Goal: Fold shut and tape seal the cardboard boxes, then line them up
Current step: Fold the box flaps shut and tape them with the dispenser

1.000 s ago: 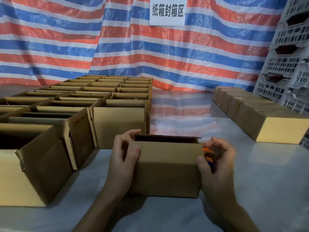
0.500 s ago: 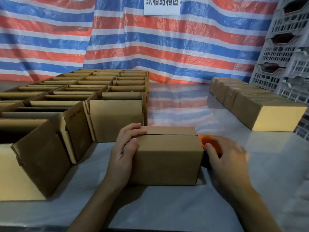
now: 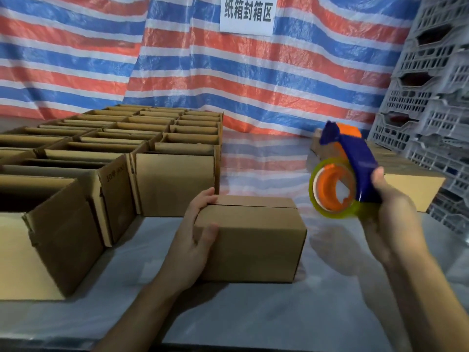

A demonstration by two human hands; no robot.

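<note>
A small cardboard box stands on the table in front of me with its top flaps folded shut and an untaped seam along the top. My left hand grips its left end, fingers over the top edge and thumb on the front face. My right hand holds a blue and orange tape dispenser with a clear tape roll, raised in the air to the right of the box and above its top.
Several open cardboard boxes fill the left side of the table in rows. A line of closed boxes runs along the right. White plastic crates are stacked at the far right. A striped tarp hangs behind.
The box's flaps went from open to folded shut. My right hand took the tape dispenser from beside the box and lifted it up to the right.
</note>
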